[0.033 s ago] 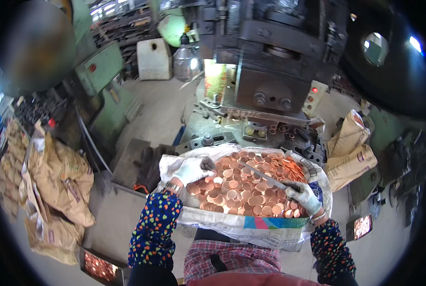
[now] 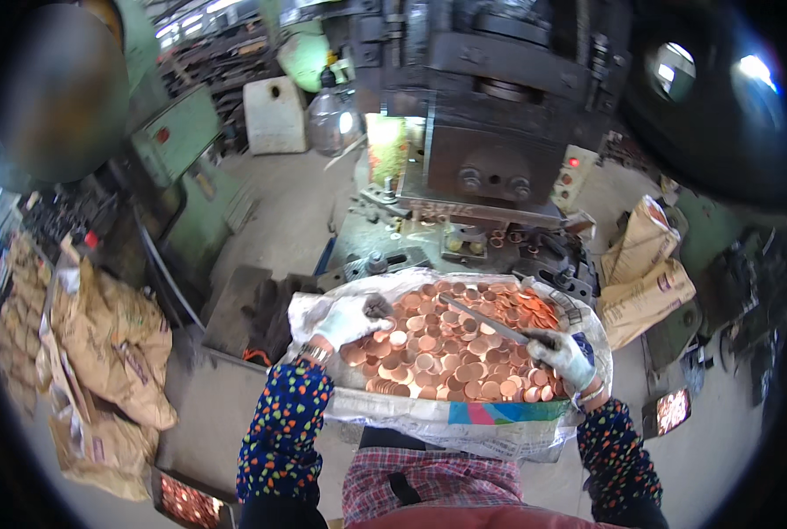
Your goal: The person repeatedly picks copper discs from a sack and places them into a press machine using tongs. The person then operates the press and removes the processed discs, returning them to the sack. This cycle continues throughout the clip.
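Note:
A heap of round copper discs (image 2: 446,357) fills a shallow tray lined with a white woven plastic sheet (image 2: 402,414), directly in front of me. My right hand (image 2: 565,357), in a whitish glove with darkened fingertips, is closed around one end of a long narrow grey metal bar (image 2: 486,319). The bar slants up and left above the discs, its far tip near their back edge. At the heap's left edge is my left hand (image 2: 349,320), gloved too. Its fingers are curled in at the discs; whether a disc is between them is hidden.
A large press (image 2: 495,163) stands beyond the tray, with bolts and copper rings on its bed (image 2: 429,238). Brown paper sacks (image 2: 111,344) are at the left, more sacks (image 2: 645,300) at the right. A dark box of discs (image 2: 191,501) sits low at the left.
The view has shifted slightly. Both hands and the bar keep nearly the same places over the discs.

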A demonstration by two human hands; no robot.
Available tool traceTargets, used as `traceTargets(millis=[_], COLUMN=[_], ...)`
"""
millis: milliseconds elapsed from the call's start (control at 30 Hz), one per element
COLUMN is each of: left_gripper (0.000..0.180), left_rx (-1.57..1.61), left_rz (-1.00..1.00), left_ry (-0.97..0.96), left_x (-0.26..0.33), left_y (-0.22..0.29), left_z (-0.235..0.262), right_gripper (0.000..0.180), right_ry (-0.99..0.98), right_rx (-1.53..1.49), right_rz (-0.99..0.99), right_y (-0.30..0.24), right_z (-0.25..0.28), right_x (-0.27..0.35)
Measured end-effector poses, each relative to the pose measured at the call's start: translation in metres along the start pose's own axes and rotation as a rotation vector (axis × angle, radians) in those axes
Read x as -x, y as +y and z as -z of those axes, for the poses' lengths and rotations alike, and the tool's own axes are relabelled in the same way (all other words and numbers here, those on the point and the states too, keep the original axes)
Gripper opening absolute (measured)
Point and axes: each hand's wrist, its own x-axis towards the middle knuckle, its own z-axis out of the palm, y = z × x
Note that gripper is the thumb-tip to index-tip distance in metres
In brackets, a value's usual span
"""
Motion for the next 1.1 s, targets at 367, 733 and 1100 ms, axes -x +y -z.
traceTargets(millis=[367,733,1100], left_gripper=[0.02,0.014,0.047], left_rx=[0.094,0.53,-0.708], left_rz=[-0.029,0.051,-0.168], left_ry=[-0.049,0.245,0.344], left_x=[-0.024,-0.141,-0.245], left_y=[0.039,0.026,0.017], left_z=[0.018,-0.028,-0.088], right_gripper=[0.034,0.028,0.033], right_ry=[0.386,0.572,0.379], right_rx=[1.029,1.294,0.939], right_rz=[0.451,0.535,0.384], right_y=[-0.02,-0.027,-0.007], right_z=[0.083,0.082,0.088], right_x=[-0.098,-0.155,-0.123])
